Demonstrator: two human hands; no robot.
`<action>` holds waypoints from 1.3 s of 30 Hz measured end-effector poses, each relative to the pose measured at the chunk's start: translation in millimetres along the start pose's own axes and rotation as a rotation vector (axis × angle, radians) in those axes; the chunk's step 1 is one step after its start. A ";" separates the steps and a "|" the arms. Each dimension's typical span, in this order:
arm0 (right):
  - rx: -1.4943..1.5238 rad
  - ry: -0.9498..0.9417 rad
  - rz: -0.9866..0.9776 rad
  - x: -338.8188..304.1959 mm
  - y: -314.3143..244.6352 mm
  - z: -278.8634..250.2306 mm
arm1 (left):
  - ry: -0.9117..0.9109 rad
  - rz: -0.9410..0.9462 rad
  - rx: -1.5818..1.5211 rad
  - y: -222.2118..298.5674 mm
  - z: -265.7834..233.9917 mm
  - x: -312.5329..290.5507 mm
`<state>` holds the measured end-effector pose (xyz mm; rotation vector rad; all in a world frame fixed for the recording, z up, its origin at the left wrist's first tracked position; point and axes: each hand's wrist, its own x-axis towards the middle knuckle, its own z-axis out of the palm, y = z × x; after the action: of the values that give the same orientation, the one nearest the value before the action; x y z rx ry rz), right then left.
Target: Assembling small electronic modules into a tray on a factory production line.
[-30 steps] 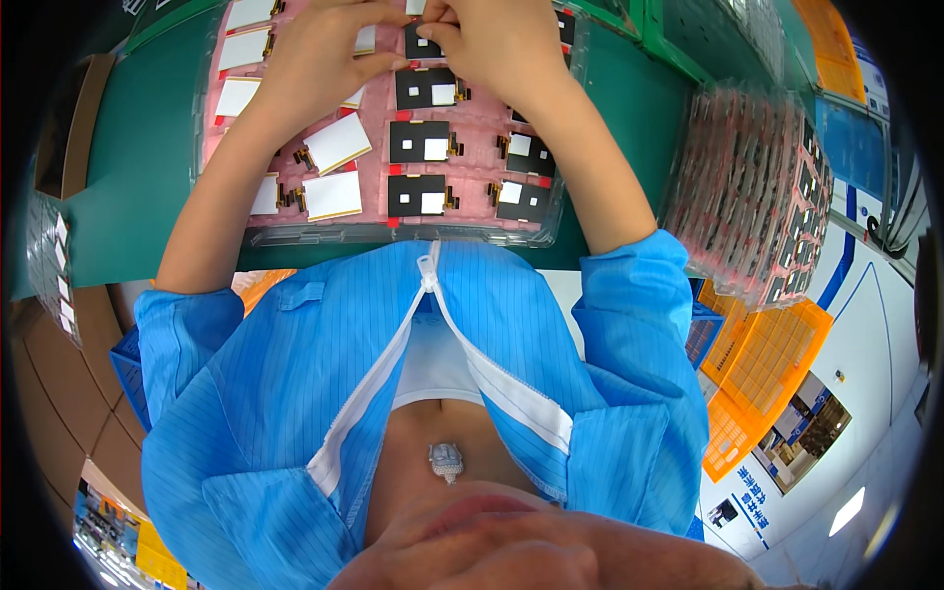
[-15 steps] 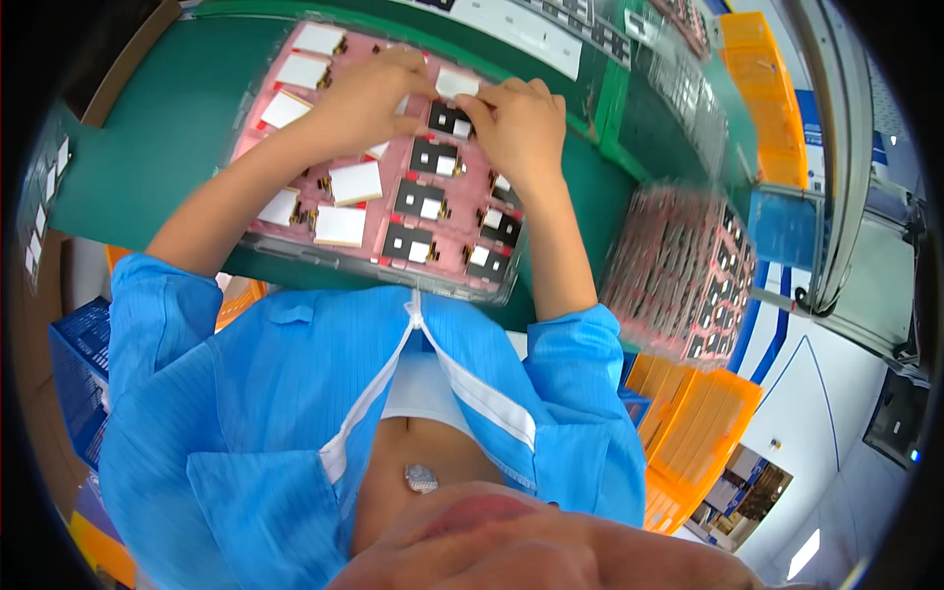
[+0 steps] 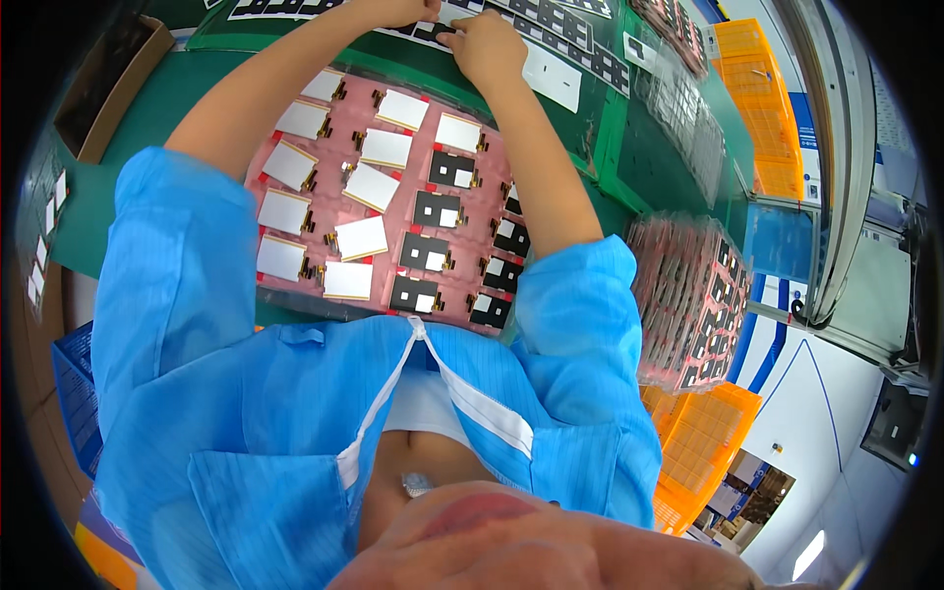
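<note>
At the far side of the green table, my left hand [image 3: 398, 10] is partly cut off by the upper edge, its fingertips pinched together. Close beside it, my right hand [image 3: 490, 47] has bent fingers drawn together over a sheet of black die-cut stickers [image 3: 411, 29]. Anything small between the fingers is hidden. Below my forearms lies a pink-lined clear tray [image 3: 383, 313] with rows of small flat parts with short connector tails. Parts toward the left show white faces, such as one white-faced part [image 3: 385, 149]; several toward the right show black faces with white squares, like this black-faced part [image 3: 434, 209].
A white sheet [image 3: 553, 79] and more black sticker strips [image 3: 600, 61] lie beyond the tray. To the right stand a tall stack of filled trays [image 3: 683, 305], clear trays [image 3: 683, 113] and orange crates [image 3: 757, 108]. A cardboard box [image 3: 113, 88] sits far left.
Both hands have moved away from the tray to the black sticker sheet beyond it. The white-faced part that lay between my fingers now rests uncovered in the tray.
</note>
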<state>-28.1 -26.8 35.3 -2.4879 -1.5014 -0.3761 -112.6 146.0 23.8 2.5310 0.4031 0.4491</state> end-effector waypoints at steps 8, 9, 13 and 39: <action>0.118 0.076 -0.007 1.7 6.1 17.2 | -0.178 -0.166 -0.017 -16.2 13.8 37.9; 0.138 -0.042 0.053 2.6 3.4 7.7 | -0.177 -0.166 -0.025 -15.7 11.3 38.0; 0.188 -0.019 0.098 5.8 7.5 2.7 | -0.210 -0.110 0.124 -2.1 7.6 44.0; 0.859 0.010 0.074 -137.7 29.9 -127.5 | -0.076 0.387 -0.076 74.2 -11.4 -114.1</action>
<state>-77.0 -194.5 109.8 -1.8283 -1.1979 0.2365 -205.6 48.7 47.3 2.5430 -0.1358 0.4976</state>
